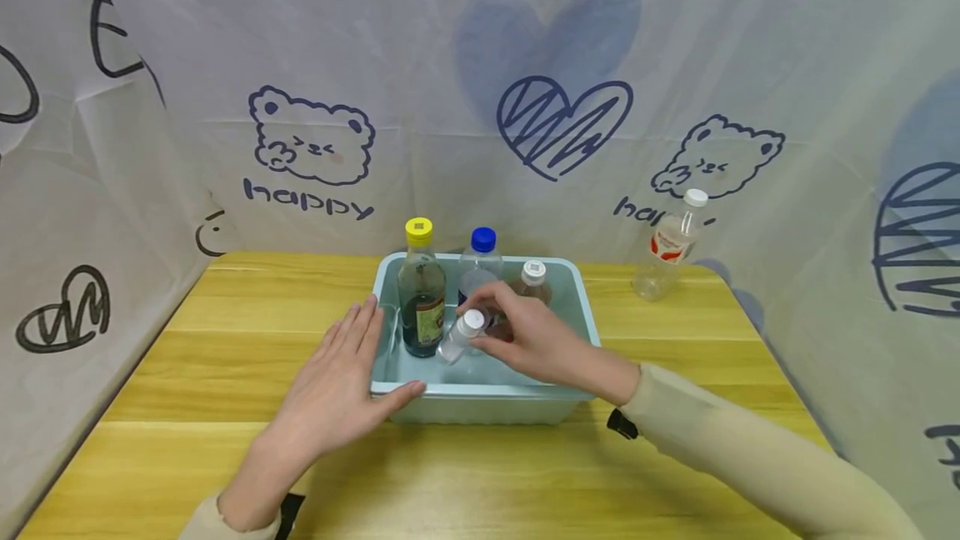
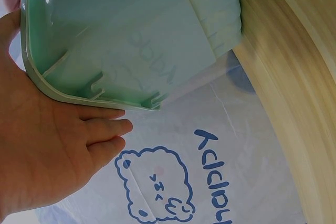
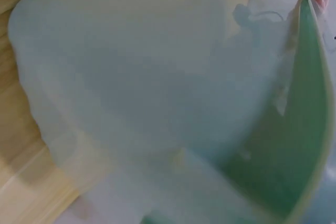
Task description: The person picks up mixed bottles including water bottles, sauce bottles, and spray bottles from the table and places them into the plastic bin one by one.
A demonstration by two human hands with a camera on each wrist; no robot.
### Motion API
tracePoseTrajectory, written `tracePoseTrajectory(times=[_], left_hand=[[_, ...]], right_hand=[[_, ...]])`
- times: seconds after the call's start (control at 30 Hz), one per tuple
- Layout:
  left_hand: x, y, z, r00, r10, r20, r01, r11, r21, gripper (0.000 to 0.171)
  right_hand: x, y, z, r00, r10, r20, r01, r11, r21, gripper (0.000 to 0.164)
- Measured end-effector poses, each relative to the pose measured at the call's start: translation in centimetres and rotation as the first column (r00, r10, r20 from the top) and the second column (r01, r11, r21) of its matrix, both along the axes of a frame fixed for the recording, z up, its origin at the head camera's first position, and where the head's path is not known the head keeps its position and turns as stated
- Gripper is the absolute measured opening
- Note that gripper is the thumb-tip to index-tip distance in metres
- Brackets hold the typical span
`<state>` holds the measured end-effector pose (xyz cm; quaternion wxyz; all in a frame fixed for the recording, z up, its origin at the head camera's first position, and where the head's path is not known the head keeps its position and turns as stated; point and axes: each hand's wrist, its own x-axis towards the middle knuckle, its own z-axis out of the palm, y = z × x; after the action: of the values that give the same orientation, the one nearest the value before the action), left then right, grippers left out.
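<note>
A light-blue plastic bin (image 1: 480, 408) stands on the wooden table. My left hand (image 1: 337, 382) rests on its near left corner, fingers straight along the left side and thumb over the front rim. In the left wrist view, the left hand (image 2: 58, 145) lies against the outside of the rim. Inside the bin, my right hand (image 1: 536, 336) pinches a small clear bottle (image 1: 455, 342) with a white cap, tilted to the right. Close by in the bin stand a dark sauce bottle (image 1: 422, 282) with a yellow cap, a blue-capped clear bottle (image 1: 480, 261) and a white-capped brownish bottle (image 1: 534, 283), partly hidden by that hand.
A clear plastic bottle (image 1: 667, 248) with a red and white label and a white cap stands at the table's back right. The wooden table (image 1: 480, 490) meets cloth walls (image 1: 420, 65) with printed bears and hearts at the back and sides.
</note>
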<state>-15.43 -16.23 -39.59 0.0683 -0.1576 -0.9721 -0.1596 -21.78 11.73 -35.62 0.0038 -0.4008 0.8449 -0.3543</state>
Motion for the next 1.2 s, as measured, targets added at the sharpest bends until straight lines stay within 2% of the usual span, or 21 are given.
tracePoseTrajectory(times=[0.2, 0.6, 1.2], left_hand=[[0.0, 0.1, 0.0, 1.000, -0.003, -0.010, 0.003, 1.000, 0.006, 0.116], [-0.1, -0.1, 0.0, 1.000, -0.009, -0.005, 0.009, 1.000, -0.003, 0.118], [-0.1, -0.1, 0.1, 1.000, -0.007, -0.001, 0.007, 1.000, 0.001, 0.119]], right_hand=[[-0.3, -1.4, -0.4, 0.999, 0.018, 0.037, -0.021, 0.998, 0.059, 0.042], [-1.1, -3.8, -1.3, 0.982, 0.044, 0.183, -0.067, 0.990, 0.121, 0.041], [-1.9, -5.1, -2.4, 0.980, 0.061, 0.191, -0.102, 0.972, 0.214, 0.040]])
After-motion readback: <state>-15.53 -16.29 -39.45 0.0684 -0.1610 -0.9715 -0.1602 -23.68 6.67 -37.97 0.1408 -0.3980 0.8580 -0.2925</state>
